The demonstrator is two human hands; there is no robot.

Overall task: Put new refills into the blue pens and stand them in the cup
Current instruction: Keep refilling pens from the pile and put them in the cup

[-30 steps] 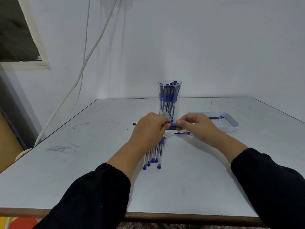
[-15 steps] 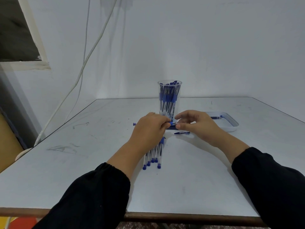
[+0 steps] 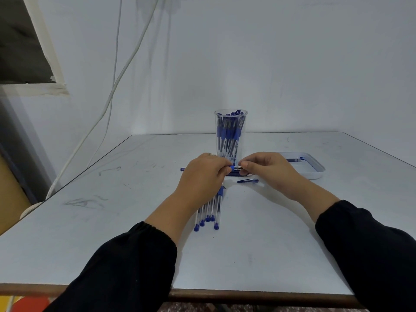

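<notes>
My left hand grips a blue pen held level, its far end poking out left of the hand. My right hand pinches the pen's tip end between thumb and finger, just in front of the clear cup. The cup stands upright and holds several blue pens. A row of several clear pens with blue ends lies on the table under my left wrist. A blue pen cap lies loose below my right hand. Dark refills lie between my hands, mostly hidden.
A white tray sits to the right of the cup with a refill or two in it. The grey table ends in a brown front edge. Cables hang down the wall at the left.
My right hand's fingers, closed at the pen tip at first, lifted and spread a little while staying there. My left hand and the pen have hardly moved.
</notes>
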